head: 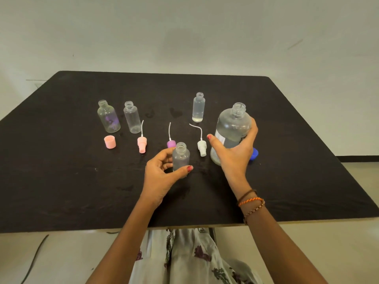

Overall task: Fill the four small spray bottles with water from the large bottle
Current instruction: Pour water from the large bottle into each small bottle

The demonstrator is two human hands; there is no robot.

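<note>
Left hand (162, 173) pinches a small uncapped spray bottle (180, 157) upright, near the middle of the black surface (61, 181). Right hand (235, 148) wraps the open large bottle (230, 130), upright toward the right edge, blue cap (254, 154) behind it.

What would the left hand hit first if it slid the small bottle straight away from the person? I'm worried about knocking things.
Probably the purple spray top, lying just behind the small bottle that the left hand holds; depth is uncertain.

Left hand (164, 171) and right hand (233, 152) reach forward, fingers curled in grips.
</note>
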